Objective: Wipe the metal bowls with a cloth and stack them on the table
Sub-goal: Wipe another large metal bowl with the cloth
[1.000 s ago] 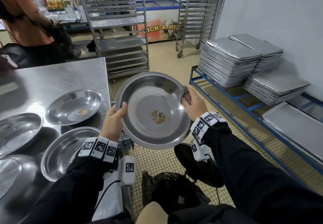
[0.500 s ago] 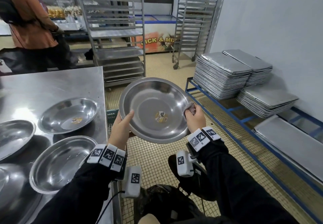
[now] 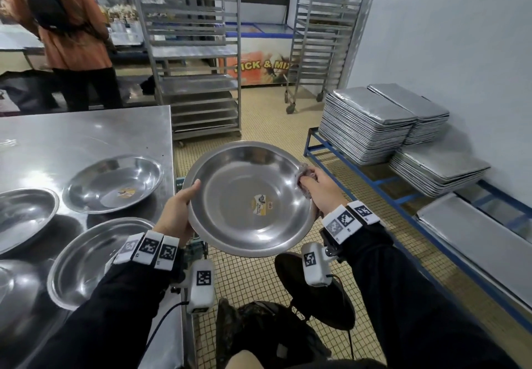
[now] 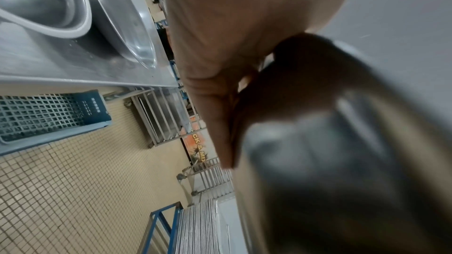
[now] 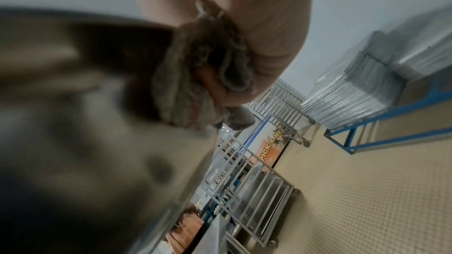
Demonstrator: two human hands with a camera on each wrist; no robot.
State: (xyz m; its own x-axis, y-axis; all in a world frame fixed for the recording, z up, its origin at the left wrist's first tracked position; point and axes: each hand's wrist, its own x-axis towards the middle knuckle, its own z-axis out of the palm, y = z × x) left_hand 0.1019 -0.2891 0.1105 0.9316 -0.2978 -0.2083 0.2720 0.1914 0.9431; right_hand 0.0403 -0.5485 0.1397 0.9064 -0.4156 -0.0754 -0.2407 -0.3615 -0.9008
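Observation:
I hold a wide metal bowl [image 3: 247, 196] with a yellow sticker in front of me, over the floor beside the table. My left hand [image 3: 180, 206] grips its left rim, thumb over the edge. My right hand [image 3: 315, 186] grips a bunched grey cloth [image 3: 303, 178] pressed against the bowl's right rim. In the right wrist view the cloth [image 5: 203, 76] is wadded in the fingers against the blurred bowl [image 5: 73, 123]. The left wrist view shows my left hand [image 4: 220, 55] on the bowl's underside [image 4: 342, 161]. Several more bowls [image 3: 112, 183] lie apart on the steel table [image 3: 72, 132].
A blue crate [image 4: 49, 115] sits under the table edge. Stacks of baking trays [image 3: 365, 124] rest on a blue low rack [image 3: 374, 178] at the right wall. Wheeled tray racks [image 3: 195, 52] stand behind. A person in orange [image 3: 66, 29] stands at far left.
The bowl stays in both hands. My right hand with the cloth has shifted along the right rim, down and then back up a little. The camera view has tilted upward.

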